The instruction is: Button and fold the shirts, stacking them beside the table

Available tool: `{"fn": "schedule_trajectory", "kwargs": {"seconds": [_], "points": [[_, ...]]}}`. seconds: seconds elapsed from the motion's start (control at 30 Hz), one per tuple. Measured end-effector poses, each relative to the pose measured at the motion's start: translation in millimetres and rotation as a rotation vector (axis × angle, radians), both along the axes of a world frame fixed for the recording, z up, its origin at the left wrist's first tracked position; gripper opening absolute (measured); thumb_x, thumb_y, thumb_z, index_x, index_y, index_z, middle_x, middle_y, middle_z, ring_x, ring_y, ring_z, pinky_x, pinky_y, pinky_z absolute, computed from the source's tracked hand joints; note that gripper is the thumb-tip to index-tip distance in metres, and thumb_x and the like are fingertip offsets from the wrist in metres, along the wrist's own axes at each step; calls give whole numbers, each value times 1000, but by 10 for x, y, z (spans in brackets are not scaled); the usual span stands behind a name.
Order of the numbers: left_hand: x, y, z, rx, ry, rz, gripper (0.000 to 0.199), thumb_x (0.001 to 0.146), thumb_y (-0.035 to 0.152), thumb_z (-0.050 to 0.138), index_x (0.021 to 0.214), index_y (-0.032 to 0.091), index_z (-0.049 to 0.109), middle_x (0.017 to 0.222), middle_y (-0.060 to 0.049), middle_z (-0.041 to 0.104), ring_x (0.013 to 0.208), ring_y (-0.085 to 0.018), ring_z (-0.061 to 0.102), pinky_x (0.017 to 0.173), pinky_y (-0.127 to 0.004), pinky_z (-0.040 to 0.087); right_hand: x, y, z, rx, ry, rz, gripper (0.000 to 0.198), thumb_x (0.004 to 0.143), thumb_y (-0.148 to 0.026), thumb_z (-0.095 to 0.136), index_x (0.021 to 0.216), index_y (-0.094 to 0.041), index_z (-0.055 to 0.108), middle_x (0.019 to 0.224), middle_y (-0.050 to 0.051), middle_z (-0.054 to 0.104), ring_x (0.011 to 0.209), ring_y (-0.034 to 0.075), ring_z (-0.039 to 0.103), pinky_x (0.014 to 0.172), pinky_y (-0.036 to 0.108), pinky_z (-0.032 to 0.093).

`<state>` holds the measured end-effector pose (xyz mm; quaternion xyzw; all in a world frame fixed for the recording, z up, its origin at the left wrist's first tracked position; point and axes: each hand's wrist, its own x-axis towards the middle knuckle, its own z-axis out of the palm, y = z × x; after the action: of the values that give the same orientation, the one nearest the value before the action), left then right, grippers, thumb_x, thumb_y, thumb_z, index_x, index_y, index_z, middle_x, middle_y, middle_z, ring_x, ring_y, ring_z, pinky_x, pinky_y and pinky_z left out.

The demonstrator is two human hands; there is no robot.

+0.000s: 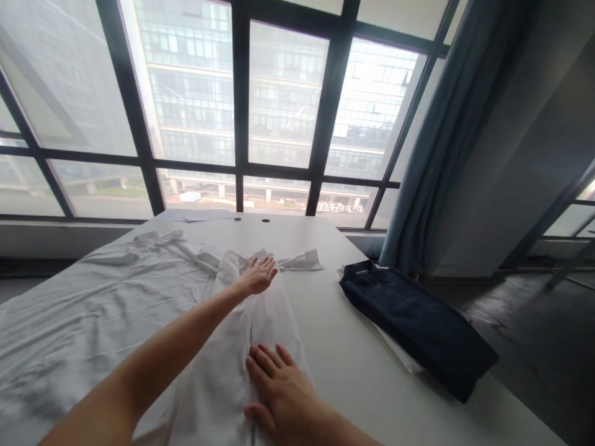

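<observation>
A white garment (227,347) lies folded lengthwise on the white table, with a seam or edge running down it. My left hand (259,275) reaches out to its far end and lies flat there, fingers spread. Nearer to me, my right hand (283,393) rests flat on the same cloth, its fingertips along the seam. A narrow white sleeve or strip (304,260) sticks out to the right beyond my left hand. Wrinkled white cloth (106,310) spreads across the left side; I cannot tell whether it is part of the same garment.
Folded dark navy trousers (413,322) lie over some white cloth or paper at the table's (334,353) right edge. Thin white sheets (199,215) lie at the far edge near two round cable holes. Windows stand behind, with a blue-grey curtain (441,136) to the right.
</observation>
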<state>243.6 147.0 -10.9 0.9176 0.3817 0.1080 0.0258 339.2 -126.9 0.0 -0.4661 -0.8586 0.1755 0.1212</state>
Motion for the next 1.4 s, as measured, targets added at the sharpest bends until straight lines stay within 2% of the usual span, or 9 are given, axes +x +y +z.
{"fn": "schedule_trajectory", "kwargs": {"seconds": [0.13, 0.27, 0.43, 0.6, 0.73, 0.97, 1.13, 1.27, 1.4], "points": [[-622, -470, 10, -94, 24, -217, 48, 103, 43, 27, 145, 26, 45, 154, -6, 43, 146, -23, 30, 119, -47, 13, -28, 10, -40, 30, -57, -2, 68, 98, -54, 38, 154, -15, 32, 160, 16, 27, 149, 29, 21, 121, 51, 15], [-1001, -596, 80, -56, 74, -284, 28, 99, 34, 43, 109, 26, 68, 120, -4, 70, 122, -21, 56, 120, -48, 9, -36, 17, -53, 47, -65, -5, 66, 98, -51, 41, 153, -15, 34, 159, 15, 31, 147, 29, 25, 120, 50, 17], [-938, -420, 184, -14, 18, -368, 38, 97, 41, 46, 69, 20, 62, 83, -3, 69, 85, -16, 62, 117, -40, 21, -15, 0, -35, 63, -66, -4, 61, 98, -51, 42, 151, -22, 39, 159, 14, 32, 146, 29, 27, 119, 50, 18], [-850, -293, 126, 49, 56, -334, 48, 94, 41, 47, 51, 20, 50, 56, -3, 61, 60, -16, 57, 91, -34, 41, -7, 1, -29, 69, -50, 44, 52, 99, -46, 41, 148, -28, 43, 160, 9, 30, 147, 27, 26, 119, 51, 19], [-876, -292, 23, 96, 61, -272, 46, 94, 41, 49, 54, 19, 53, 60, -5, 63, 61, -18, 59, 82, -35, 41, -18, -15, 7, 95, -23, 84, 46, 101, -35, 36, 144, -25, 48, 156, 7, 38, 146, 25, 29, 120, 49, 17], [-810, -315, 23, 102, 67, -221, 45, 97, 39, 46, 60, 18, 59, 64, -5, 65, 64, -18, 61, 84, -36, 40, -49, -123, 127, 56, 60, 272, 58, 95, -60, 45, 142, -27, 50, 155, 8, 41, 146, 25, 30, 121, 46, 11], [-763, -298, -4, 87, 43, -173, 40, 95, 41, 50, 65, 17, 63, 73, -6, 69, 75, -19, 64, 85, -34, 40, -37, -154, 156, 25, 77, 390, 57, 90, -54, 58, 140, -27, 52, 150, 8, 47, 141, 24, 36, 120, 41, 15], [-705, -386, 40, 19, -9, -113, 40, 97, 39, 45, 73, 16, 66, 77, -6, 72, 74, -19, 65, 86, -33, 42, -15, -188, 138, 21, 65, 375, 42, 84, -46, 68, 121, -28, 65, 127, 7, 61, 116, 22, 55, 108, 35, 33], [-615, -487, 114, -141, -39, -59, 31, 92, 41, 53, 92, 17, 72, 84, -5, 75, 78, -20, 68, 80, -29, 46, -7, -282, 43, -75, 98, 479, 13, 89, -33, 64, 95, -25, 71, 100, 0, 65, 78, 11, 58, 75, 21, 43]]}}
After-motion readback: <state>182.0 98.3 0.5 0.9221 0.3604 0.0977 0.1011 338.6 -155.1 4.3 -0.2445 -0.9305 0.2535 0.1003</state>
